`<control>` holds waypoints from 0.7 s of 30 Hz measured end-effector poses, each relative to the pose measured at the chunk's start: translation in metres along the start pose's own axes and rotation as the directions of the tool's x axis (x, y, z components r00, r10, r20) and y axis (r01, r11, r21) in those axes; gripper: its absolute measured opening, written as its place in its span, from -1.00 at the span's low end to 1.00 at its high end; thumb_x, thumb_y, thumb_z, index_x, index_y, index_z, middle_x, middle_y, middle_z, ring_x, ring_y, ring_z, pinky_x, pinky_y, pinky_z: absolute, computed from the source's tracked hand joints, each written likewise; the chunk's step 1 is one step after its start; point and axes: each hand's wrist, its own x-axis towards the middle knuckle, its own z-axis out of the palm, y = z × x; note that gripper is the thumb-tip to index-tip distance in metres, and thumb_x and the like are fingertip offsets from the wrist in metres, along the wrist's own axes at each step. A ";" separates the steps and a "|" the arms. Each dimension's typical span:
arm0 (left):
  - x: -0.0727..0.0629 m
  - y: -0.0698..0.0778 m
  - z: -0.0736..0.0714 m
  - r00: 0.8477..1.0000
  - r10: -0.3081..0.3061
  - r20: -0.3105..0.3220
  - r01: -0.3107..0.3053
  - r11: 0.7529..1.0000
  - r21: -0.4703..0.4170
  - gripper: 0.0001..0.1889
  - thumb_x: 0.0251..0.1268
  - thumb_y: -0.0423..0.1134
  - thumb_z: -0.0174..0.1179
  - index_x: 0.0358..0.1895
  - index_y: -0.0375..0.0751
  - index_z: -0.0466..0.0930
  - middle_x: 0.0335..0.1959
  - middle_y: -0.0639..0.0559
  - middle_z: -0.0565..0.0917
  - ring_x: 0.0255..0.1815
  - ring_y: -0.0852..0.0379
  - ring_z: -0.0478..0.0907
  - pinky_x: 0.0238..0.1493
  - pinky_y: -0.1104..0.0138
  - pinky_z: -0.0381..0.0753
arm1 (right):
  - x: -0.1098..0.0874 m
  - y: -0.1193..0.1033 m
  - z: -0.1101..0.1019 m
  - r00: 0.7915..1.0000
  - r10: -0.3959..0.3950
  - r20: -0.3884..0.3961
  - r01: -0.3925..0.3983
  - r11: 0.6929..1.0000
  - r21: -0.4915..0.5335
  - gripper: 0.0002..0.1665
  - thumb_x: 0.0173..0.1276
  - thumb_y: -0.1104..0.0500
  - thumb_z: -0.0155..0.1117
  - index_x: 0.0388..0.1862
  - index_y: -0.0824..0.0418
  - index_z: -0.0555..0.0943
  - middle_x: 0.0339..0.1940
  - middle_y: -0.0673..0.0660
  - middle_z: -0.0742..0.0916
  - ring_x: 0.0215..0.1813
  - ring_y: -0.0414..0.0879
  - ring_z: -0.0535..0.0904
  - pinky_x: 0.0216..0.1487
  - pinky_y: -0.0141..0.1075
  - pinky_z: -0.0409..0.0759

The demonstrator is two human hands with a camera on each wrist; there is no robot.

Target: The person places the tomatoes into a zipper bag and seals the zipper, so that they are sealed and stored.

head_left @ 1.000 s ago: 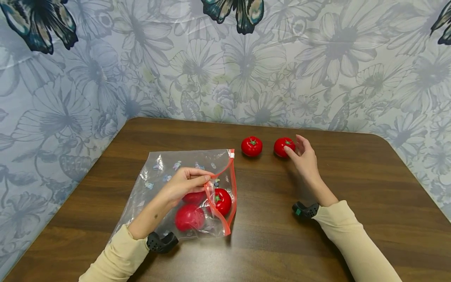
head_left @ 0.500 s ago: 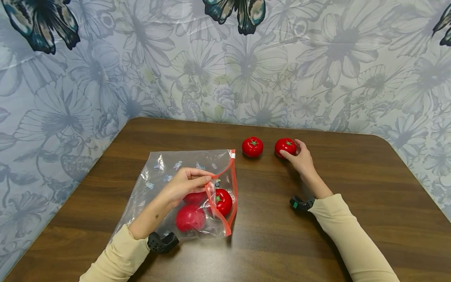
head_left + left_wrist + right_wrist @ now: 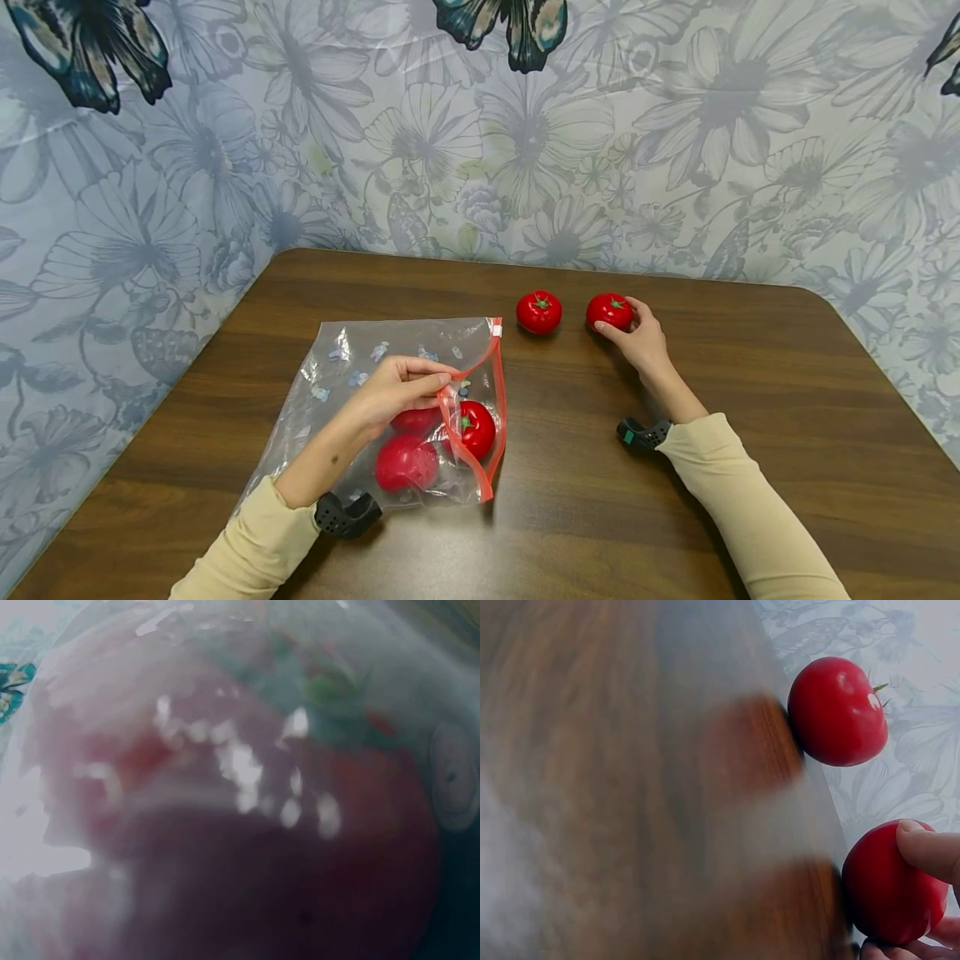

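My left hand (image 3: 401, 389) pinches the orange-red zip edge of a clear plastic zip bag (image 3: 352, 342) lying on the table. Inside the bag are red tomatoes; one tomato (image 3: 477, 429) shows through the mouth, another (image 3: 406, 463) lies nearer me. The left wrist view is blurred, filled by a tomato (image 3: 360, 847) behind shiny plastic. My right hand (image 3: 641, 337) holds a tomato (image 3: 604, 310) at the table's far side, thumb on its near side and fingers round its right. In the right wrist view, thumb and fingers grip this tomato (image 3: 889, 889) from both sides.
A second loose tomato (image 3: 538, 312) sits just left of the held one, beyond the bag's zip slider (image 3: 495, 331). The brown wooden table (image 3: 570, 517) ends in front of a flower-patterned wall covering (image 3: 600, 150).
My right hand has come slightly down and left, its fingers closing round the right-hand tomato. My left hand and the bag keep their place.
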 end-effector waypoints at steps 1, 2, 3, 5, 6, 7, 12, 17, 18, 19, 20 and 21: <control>0.000 0.000 0.000 1.000 0.002 0.000 -0.002 1.000 -0.001 -0.70 0.27 -0.44 0.16 0.01 -0.59 0.52 -0.23 -0.21 0.68 -0.34 0.11 0.66 -0.19 0.24 0.62 | 0.000 0.000 0.000 1.000 0.000 0.000 0.000 1.000 0.003 -0.08 0.30 0.11 0.28 0.45 0.36 0.00 0.38 0.40 0.23 0.36 0.23 0.17 0.32 -0.02 0.20; 0.000 0.000 0.000 1.000 0.002 0.000 -0.002 1.000 -0.003 -0.70 0.27 -0.44 0.16 0.01 -0.58 0.52 -0.25 -0.20 0.68 -0.35 0.11 0.66 -0.19 0.24 0.63 | 0.000 0.001 0.001 1.000 0.002 -0.001 -0.002 1.000 0.006 -0.08 0.30 0.11 0.28 0.45 0.36 0.00 0.38 0.40 0.22 0.36 0.24 0.16 0.31 -0.02 0.20; 0.000 0.000 0.000 1.000 0.001 0.000 -0.001 1.000 -0.004 -0.70 0.27 -0.44 0.16 0.01 -0.59 0.52 -0.26 -0.19 0.68 -0.34 0.10 0.66 -0.19 0.24 0.63 | 0.000 0.001 0.001 1.000 0.004 -0.002 -0.004 1.000 0.009 -0.08 0.29 0.11 0.28 0.45 0.36 0.01 0.38 0.41 0.22 0.36 0.24 0.16 0.32 -0.02 0.20; 0.000 -0.001 0.000 1.000 -0.001 0.002 0.001 1.000 -0.007 -0.69 0.27 -0.43 0.16 0.01 -0.59 0.51 -0.29 -0.18 0.69 -0.34 0.10 0.66 -0.18 0.24 0.62 | 0.000 0.002 0.001 1.000 0.008 -0.003 -0.008 1.000 0.015 -0.08 0.29 0.11 0.28 0.45 0.36 0.01 0.38 0.41 0.22 0.37 0.24 0.15 0.32 -0.03 0.20; 0.000 -0.001 0.000 1.000 -0.007 -0.001 0.007 1.000 -0.012 -0.69 0.27 -0.44 0.16 0.02 -0.59 0.51 -0.31 -0.17 0.69 -0.34 0.09 0.66 -0.18 0.24 0.62 | 0.000 0.002 0.001 1.000 0.010 -0.004 -0.010 1.000 0.017 -0.08 0.29 0.11 0.28 0.45 0.36 0.01 0.38 0.41 0.22 0.37 0.25 0.15 0.32 -0.03 0.20; 0.000 -0.001 0.000 1.000 -0.008 0.000 0.008 1.000 -0.013 -0.69 0.27 -0.44 0.16 0.02 -0.59 0.51 -0.31 -0.16 0.69 -0.34 0.09 0.66 -0.18 0.24 0.62 | 0.000 0.002 0.001 1.000 0.010 -0.003 -0.010 1.000 0.021 -0.08 0.29 0.11 0.28 0.45 0.36 0.01 0.38 0.41 0.21 0.37 0.25 0.15 0.32 -0.03 0.20; -0.001 -0.001 0.001 1.000 -0.011 -0.003 0.011 1.000 -0.013 -0.69 0.27 -0.43 0.16 0.02 -0.59 0.51 -0.29 -0.19 0.68 -0.33 0.08 0.66 -0.17 0.24 0.62 | -0.002 0.001 0.000 1.000 0.015 -0.001 -0.015 0.999 0.032 -0.07 0.28 0.11 0.30 0.45 0.35 0.02 0.39 0.42 0.21 0.37 0.25 0.14 0.32 -0.04 0.19; 0.000 0.000 0.001 1.000 -0.013 -0.010 0.013 1.000 -0.002 -0.69 0.27 -0.43 0.16 0.02 -0.58 0.52 -0.23 -0.26 0.67 -0.33 0.09 0.66 -0.18 0.24 0.62 | -0.008 -0.002 -0.003 1.000 0.014 0.016 -0.014 0.999 0.032 -0.06 0.27 0.11 0.31 0.45 0.34 0.02 0.38 0.41 0.21 0.37 0.25 0.13 0.32 -0.04 0.18; 0.000 0.000 0.001 1.000 -0.013 -0.010 0.013 1.000 -0.001 -0.69 0.27 -0.43 0.16 0.02 -0.58 0.52 -0.22 -0.26 0.67 -0.33 0.09 0.66 -0.18 0.24 0.62 | -0.010 -0.003 -0.004 1.000 0.011 0.022 -0.011 0.999 0.032 -0.06 0.27 0.11 0.31 0.45 0.34 0.02 0.38 0.41 0.21 0.37 0.24 0.14 0.32 -0.04 0.19; 0.000 0.000 0.001 1.000 -0.013 -0.010 0.013 1.000 0.001 -0.69 0.27 -0.43 0.16 0.02 -0.58 0.52 -0.23 -0.25 0.67 -0.33 0.09 0.66 -0.18 0.24 0.62 | -0.011 -0.004 -0.004 1.000 0.007 0.029 -0.008 0.999 0.034 -0.06 0.27 0.11 0.32 0.45 0.34 0.02 0.38 0.41 0.21 0.37 0.24 0.14 0.32 -0.04 0.19; 0.000 0.000 0.001 1.000 -0.011 -0.009 0.011 1.000 0.003 -0.69 0.27 -0.43 0.16 0.02 -0.58 0.52 -0.24 -0.23 0.67 -0.34 0.10 0.66 -0.18 0.24 0.62 | -0.014 -0.004 -0.004 0.999 0.001 0.038 -0.002 0.999 0.035 -0.06 0.27 0.11 0.32 0.45 0.33 0.03 0.38 0.41 0.22 0.37 0.24 0.15 0.31 -0.04 0.20; 0.000 0.000 0.001 1.000 -0.010 -0.009 0.010 1.000 0.002 -0.69 0.27 -0.43 0.16 0.01 -0.58 0.52 -0.24 -0.23 0.67 -0.34 0.10 0.66 -0.18 0.24 0.62 | -0.016 -0.005 -0.004 0.999 -0.004 0.047 0.003 0.999 0.040 -0.06 0.26 0.11 0.32 0.45 0.33 0.03 0.38 0.40 0.22 0.37 0.23 0.16 0.31 -0.04 0.21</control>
